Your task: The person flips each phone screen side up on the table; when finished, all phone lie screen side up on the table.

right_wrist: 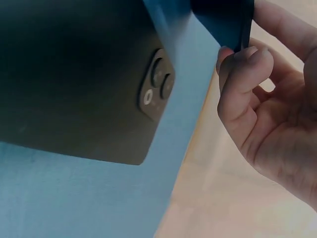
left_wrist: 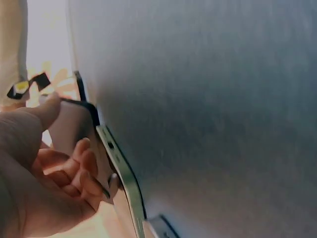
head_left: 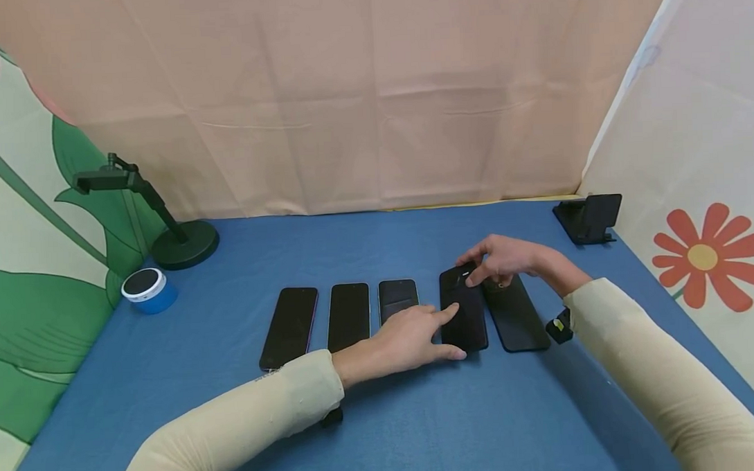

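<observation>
The black phone (head_left: 470,324) is on the blue table (head_left: 384,436), fourth counting from nine o'clock in a row of five. The right hand (head_left: 502,257) pinches its twelve o'clock end, thumb against fingers; whether that end is raised cannot be told. The left hand (head_left: 405,338) lies toward eight o'clock, forefinger and thumb straight and spread apart, the forefinger over the phone's face — contact there is not certain. The end phone (head_left: 518,318) is just beside it at three o'clock, its camera bump (right_wrist: 156,84) showing in the right wrist view; three more phones (head_left: 348,309) run off toward nine. Farther out are a lamp (head_left: 185,245) at ten and a stand (head_left: 601,215) at two.

The black phone should handle as stiff, thin and fairly light, its glossy face likely slippery and easily cracked by a drop. Its long edges, at three and nine, look the safest hold — fingertips on the gloss alone could slide.
</observation>
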Motion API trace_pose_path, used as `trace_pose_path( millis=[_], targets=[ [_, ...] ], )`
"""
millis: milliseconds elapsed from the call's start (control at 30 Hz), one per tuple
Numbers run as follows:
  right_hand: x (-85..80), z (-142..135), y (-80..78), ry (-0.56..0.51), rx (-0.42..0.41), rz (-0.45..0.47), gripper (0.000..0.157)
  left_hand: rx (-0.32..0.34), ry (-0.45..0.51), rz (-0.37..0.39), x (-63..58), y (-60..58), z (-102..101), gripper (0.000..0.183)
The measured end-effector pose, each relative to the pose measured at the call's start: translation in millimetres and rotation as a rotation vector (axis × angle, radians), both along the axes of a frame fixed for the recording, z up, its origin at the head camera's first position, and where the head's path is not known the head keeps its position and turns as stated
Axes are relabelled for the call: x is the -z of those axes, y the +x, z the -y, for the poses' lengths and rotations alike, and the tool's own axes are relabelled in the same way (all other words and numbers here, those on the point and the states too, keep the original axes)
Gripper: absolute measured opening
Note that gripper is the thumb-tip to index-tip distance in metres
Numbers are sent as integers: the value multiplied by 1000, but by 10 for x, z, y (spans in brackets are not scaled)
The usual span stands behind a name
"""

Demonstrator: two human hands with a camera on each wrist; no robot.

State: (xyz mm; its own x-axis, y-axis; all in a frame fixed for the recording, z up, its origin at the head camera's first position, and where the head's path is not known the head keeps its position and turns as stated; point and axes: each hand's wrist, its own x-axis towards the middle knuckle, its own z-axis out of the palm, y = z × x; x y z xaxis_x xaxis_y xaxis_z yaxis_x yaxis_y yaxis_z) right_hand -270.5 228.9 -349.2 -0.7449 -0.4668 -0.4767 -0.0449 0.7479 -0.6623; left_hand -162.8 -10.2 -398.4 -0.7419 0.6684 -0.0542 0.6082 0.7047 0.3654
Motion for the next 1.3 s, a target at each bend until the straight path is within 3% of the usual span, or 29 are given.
trace_pose_path(
  millis=[133, 400, 867, 1300],
  targets=[
    [-49, 38, -26, 32, -26, -5, 56, 32, 125, 68, -11, 43, -36, 81],
    [-94, 79, -57, 47, -64, 9, 58, 54, 183, 84, -42, 57, -128, 84],
    [-152, 107, -73, 70, -106, -10, 59, 41, 206, 152, -81, 27, -165, 87],
    [-160, 98, -63, 75, -102, -15, 65, 28, 170, 166, -144, 20, -191, 87]
  ],
)
